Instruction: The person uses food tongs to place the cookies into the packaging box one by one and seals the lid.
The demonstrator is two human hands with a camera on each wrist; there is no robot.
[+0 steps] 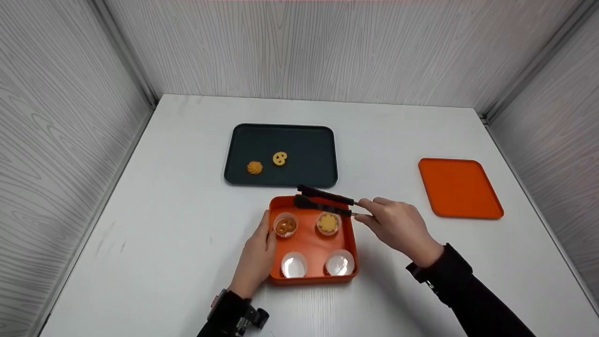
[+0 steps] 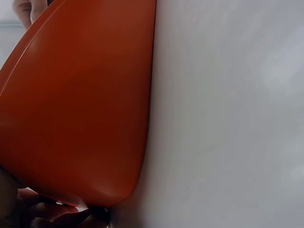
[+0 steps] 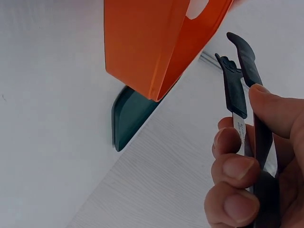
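Observation:
My left hand (image 1: pixel 255 255) holds the left wall of a square orange box (image 1: pixel 306 282), its thumb at the rim. White paper cups stand in the box's corners. In the far-left cup lies a brown pretzel-shaped cookie (image 1: pixel 285 226), and in the far-right one a yellow flower-shaped cookie (image 1: pixel 328 222). The near-left cup (image 1: pixel 294 266) and near-right cup (image 1: pixel 340 263) show bare bottoms. My right hand (image 1: pixel 398 227) grips black-tipped metal tongs (image 3: pixel 236 90) over the box's far edge. Their tips are apart with nothing between them.
Beyond the box lies a dark green tray (image 1: pixel 306 140) bearing a swirled cookie (image 1: pixel 254 167) and a pale pretzel-shaped cookie (image 1: pixel 280 158). A flat orange tray (image 1: pixel 461 188) lies at the right. Wood-grain panels (image 1: pixel 299 51) enclose the white table (image 1: pixel 154 201) at the back and sides.

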